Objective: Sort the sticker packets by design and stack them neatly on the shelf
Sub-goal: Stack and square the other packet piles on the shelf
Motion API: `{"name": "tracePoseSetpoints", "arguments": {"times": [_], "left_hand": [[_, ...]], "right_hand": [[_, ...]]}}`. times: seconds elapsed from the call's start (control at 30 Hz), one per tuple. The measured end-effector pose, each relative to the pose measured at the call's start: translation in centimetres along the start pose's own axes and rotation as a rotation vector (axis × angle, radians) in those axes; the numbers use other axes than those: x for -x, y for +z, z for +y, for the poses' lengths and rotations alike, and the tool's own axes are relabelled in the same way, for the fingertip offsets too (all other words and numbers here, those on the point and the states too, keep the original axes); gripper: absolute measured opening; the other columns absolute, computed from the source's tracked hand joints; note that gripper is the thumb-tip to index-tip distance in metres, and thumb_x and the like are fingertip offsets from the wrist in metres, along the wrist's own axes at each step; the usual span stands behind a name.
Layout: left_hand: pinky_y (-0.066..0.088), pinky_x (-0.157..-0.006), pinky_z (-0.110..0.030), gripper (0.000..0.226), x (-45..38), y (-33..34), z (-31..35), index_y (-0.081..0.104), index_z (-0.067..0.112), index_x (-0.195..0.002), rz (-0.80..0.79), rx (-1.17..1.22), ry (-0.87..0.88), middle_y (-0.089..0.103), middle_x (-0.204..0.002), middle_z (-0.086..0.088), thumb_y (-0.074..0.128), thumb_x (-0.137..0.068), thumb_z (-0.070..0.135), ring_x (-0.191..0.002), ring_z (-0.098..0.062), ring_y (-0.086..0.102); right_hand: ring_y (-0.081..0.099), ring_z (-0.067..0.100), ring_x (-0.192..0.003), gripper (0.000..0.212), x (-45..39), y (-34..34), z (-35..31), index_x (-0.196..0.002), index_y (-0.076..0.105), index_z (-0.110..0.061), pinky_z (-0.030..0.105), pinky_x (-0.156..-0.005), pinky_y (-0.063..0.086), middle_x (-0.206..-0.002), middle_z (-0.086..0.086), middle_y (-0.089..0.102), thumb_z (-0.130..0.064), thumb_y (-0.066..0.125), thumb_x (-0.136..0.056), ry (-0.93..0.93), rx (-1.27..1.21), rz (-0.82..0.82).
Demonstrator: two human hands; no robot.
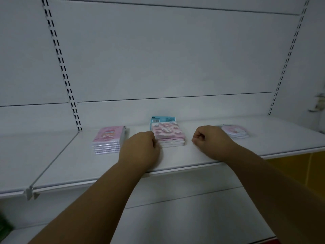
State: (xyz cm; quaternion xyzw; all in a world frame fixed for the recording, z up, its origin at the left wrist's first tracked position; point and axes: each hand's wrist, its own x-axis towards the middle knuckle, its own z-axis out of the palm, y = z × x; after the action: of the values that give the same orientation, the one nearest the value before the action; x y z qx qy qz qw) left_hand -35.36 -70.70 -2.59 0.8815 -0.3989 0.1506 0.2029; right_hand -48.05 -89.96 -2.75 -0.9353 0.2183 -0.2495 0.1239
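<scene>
Both hands rest on the white shelf (202, 154) with the fingers curled into loose fists, and neither holds anything. The left hand (140, 147) sits near the front edge of the shelf, its knuckles touching or just beside the left side of the middle stack of sticker packets (169, 136); whether the fingers actually press on the stack cannot be told. The right hand (212, 140) lies on the bare shelf a little to the right of that stack, apart from it, with its forearm crossing the front edge. The middle stack holds several pink packets with a cartoon design on top, lying flat and fairly square, and behind them a pale blue packet back (163, 120) with a barcode label shows toward the rear of the shelf. To the left, nearer the shelf's left end and its slotted upright (60, 67), sits a second stack of pink packets (108, 140) with a different, striped design, neatly piled and well clear of the left hand. To the right, just behind the right hand, lie rounded pink and white packets (234, 131), partly hidden by the wrist. The white back panel (167, 55) rises behind everything.
</scene>
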Motion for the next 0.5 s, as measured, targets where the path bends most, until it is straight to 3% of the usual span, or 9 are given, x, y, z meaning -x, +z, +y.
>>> {"name": "tracePoseSetpoints", "arguments": {"times": [0.1,0.2,0.3,0.4,0.5], "left_hand": [[0.045,-0.063,-0.026,0.023,0.3,-0.2,3.4,0.059,0.023,-0.087,0.033,0.025,0.083,0.065,-0.09,0.003,0.048,-0.096,0.042,-0.074,-0.014,0.058],[0.047,-0.072,-0.024,0.02,-0.5,0.8,7.7,0.059,0.024,-0.086,-0.018,0.13,0.177,0.068,-0.093,0.004,0.05,-0.095,0.039,-0.082,-0.014,0.06],[0.047,-0.075,-0.026,0.016,-2.3,2.5,12.6,0.064,0.02,-0.092,-0.102,0.24,0.244,0.067,-0.092,0.004,0.052,-0.094,0.031,-0.082,-0.013,0.058],[0.048,-0.077,-0.028,0.02,-5.1,4.7,16.6,0.067,0.015,-0.096,-0.164,0.322,0.191,0.069,-0.095,-0.001,0.052,-0.093,0.026,-0.09,-0.019,0.062],[0.042,-0.076,-0.029,0.033,-8.1,7.4,19.4,0.067,0.008,-0.101,-0.248,0.211,0.058,0.068,-0.103,-0.012,0.049,-0.096,0.035,-0.098,-0.027,0.062]], "right_hand": [[0.058,0.017,-0.077,0.011,0.5,-2.9,2.6,-0.083,0.068,-0.013,0.027,-0.067,0.042,-0.08,0.0,0.065,-0.022,0.064,-0.087,0.055,-0.015,0.082],[0.056,0.015,-0.074,0.011,0.6,-6.3,7.0,-0.083,0.067,-0.014,0.02,-0.059,0.038,-0.079,-0.001,0.065,-0.023,0.064,-0.088,0.123,-0.003,0.117],[0.057,0.018,-0.078,0.015,-0.3,-8.7,11.7,-0.085,0.069,-0.008,0.026,-0.062,0.037,-0.085,0.005,0.067,-0.021,0.063,-0.089,0.201,0.021,0.121],[0.057,0.019,-0.073,0.028,-1.9,-9.4,15.4,-0.076,0.065,-0.006,0.028,-0.063,0.038,-0.084,0.013,0.067,-0.03,0.062,-0.091,0.291,0.021,0.008],[0.06,0.023,-0.076,0.038,-3.6,-8.1,18.1,-0.079,0.066,-0.006,0.028,-0.067,0.041,-0.077,0.009,0.063,-0.04,0.058,-0.091,0.319,0.048,-0.12]]}}
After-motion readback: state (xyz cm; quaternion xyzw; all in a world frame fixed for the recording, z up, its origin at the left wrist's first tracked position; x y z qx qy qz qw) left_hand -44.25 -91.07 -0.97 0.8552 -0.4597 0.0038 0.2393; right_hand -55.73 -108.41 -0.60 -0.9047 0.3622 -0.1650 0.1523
